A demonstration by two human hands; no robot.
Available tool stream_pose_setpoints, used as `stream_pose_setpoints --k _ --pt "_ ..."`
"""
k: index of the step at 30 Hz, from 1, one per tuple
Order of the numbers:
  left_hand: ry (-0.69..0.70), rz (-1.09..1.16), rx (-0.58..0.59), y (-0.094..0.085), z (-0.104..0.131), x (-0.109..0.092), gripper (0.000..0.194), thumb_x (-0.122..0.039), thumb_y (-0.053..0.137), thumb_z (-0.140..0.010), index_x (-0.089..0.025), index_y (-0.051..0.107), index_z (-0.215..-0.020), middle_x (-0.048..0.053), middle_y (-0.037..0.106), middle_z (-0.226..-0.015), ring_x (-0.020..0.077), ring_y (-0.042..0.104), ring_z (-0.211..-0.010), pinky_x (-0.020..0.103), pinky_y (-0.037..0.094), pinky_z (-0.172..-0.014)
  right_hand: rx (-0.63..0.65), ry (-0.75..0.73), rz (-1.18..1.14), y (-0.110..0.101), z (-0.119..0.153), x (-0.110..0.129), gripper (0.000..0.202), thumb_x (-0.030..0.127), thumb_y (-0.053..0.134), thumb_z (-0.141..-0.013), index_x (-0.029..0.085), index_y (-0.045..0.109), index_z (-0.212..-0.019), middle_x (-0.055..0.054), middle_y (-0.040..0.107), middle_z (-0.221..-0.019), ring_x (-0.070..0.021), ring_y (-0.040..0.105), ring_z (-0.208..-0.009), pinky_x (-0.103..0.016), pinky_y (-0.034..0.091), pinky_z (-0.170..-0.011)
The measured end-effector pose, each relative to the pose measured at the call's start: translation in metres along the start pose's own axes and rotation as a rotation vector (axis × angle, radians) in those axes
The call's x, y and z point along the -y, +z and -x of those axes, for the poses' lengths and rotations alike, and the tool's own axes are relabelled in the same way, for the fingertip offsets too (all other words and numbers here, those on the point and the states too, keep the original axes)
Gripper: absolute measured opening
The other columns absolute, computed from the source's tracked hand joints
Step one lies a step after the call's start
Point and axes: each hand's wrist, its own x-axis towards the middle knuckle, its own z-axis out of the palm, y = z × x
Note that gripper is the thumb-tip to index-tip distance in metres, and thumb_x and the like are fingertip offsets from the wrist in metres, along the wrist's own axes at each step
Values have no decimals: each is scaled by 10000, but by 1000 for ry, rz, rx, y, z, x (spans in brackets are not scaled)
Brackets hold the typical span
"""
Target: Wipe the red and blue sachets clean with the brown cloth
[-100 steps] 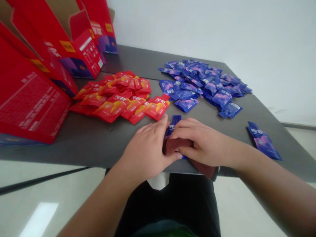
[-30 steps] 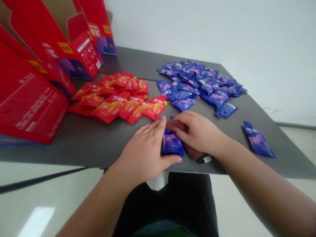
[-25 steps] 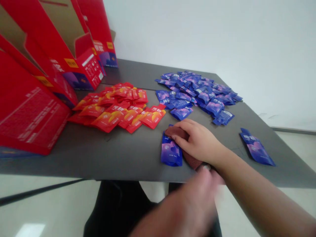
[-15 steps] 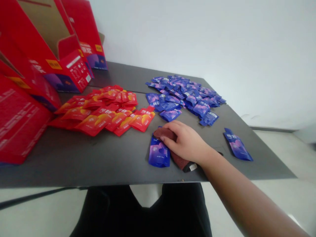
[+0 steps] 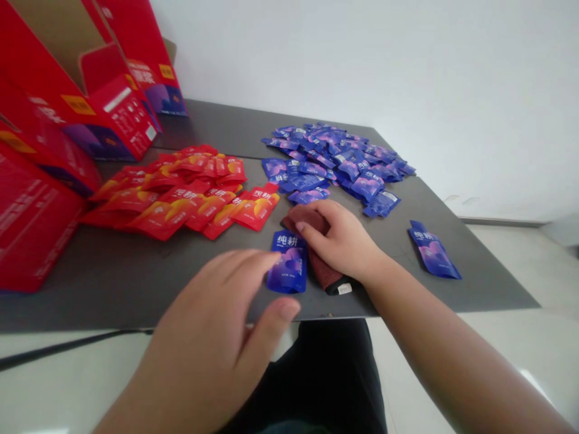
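My right hand (image 5: 341, 238) is closed over a folded brown cloth (image 5: 324, 271) with a dark edge and a small white tag, pressed on the grey table. Just left of the cloth lies a blue-purple pouch (image 5: 289, 274), flat with its printed face up. My left hand (image 5: 221, 319) hovers in front of that pouch, thumb and fingers apart, holding nothing. Its fingertips overlap the pouch's left edge in view; whether they touch it I cannot tell.
Red pouches (image 5: 169, 208) lie in an overlapping pile on the left. A heap of blue pouches (image 5: 335, 157) sits at the back. One blue pouch (image 5: 434, 253) lies alone on the right. Tall red cartons (image 5: 108, 126) stand far left, near a white wall (image 5: 407, 72).
My left hand has come into view from below, beside the near pouch. My right hand, with the cloth, has moved slightly off the pouch's top, uncovering its printing.
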Motion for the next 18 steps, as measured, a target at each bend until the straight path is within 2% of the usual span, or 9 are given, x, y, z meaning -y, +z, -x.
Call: stream_pose_setpoints --k 2,4,7,9,10,12,14,16,18 --pt "38 -24 38 12 -24 -2 479 -537 571 -1067 -198 627 -1401 150 673 -1454 378 601 -1376 613 490 -1186 -73 33 -22 0 0 -2 159 307 673 -984 207 724 -1096 -70 771 -1056 -266 696 -985 -396 506 -869" --pt "41 -48 114 25 -41 -5 560 -510 655 -1020 -135 599 -1432 184 677 -1445 387 629 -1344 588 523 -1156 -135 57 -49 0 -1 -4 192 312 677 -983 211 732 -1137 -74 781 -1076 -270 704 -983 -407 516 -869" --pt "21 -185 154 36 -50 -7 525 -322 628 -1004 -120 561 -1484 173 760 -1241 375 743 -1103 543 623 -950 -231 85 -74 -1 -1 -6 199 324 686 -983 217 729 -1145 -71 785 -1089 -268 709 -970 -416 530 -864" --pt "-29 -227 118 36 -49 -4 495 -231 525 -1030 -162 542 -1520 138 789 -1140 337 779 -943 485 644 -815 -319 101 -63 -3 -2 -7 167 342 691 -984 219 724 -1092 -61 775 -1035 -260 699 -919 -415 536 -835" --pt "-63 -208 70 35 -48 -2 493 -212 483 -1045 -183 531 -1534 133 788 -1174 325 786 -956 473 646 -818 -365 110 -58 -4 -1 -7 157 353 691 -986 222 718 -1069 -56 765 -1010 -256 691 -900 -415 539 -824" --pt "-134 -112 -78 33 -44 3 482 -193 443 -1061 -191 516 -1537 147 731 -1359 321 752 -1167 483 630 -965 -445 113 -70 -7 -1 -7 164 376 683 -997 233 706 -1075 -48 752 -1003 -254 684 -897 -424 549 -830" --pt "-200 -18 -198 33 -41 6 477 -174 431 -1059 -165 499 -1531 173 622 -1513 311 636 -1382 493 554 -1135 -478 99 -97 -8 0 -6 185 403 673 -1011 249 697 -1110 -45 750 -1032 -257 688 -923 -440 560 -857" --pt "-223 -20 -164 33 -37 7 457 -180 431 -1056 -142 523 -1501 190 600 -1517 328 591 -1422 532 500 -1198 -451 62 -115 -9 1 -3 191 413 674 -1017 255 696 -1123 -50 750 -1056 -263 692 -944 -452 563 -880" --pt "-190 -87 -47 31 -34 8 436 -213 430 -1065 -135 553 -1475 191 629 -1483 369 601 -1387 603 478 -1196 -382 19 -126 -9 3 0 187 405 681 -1018 248 701 -1117 -64 755 -1079 -272 697 -975 -455 561 -900"
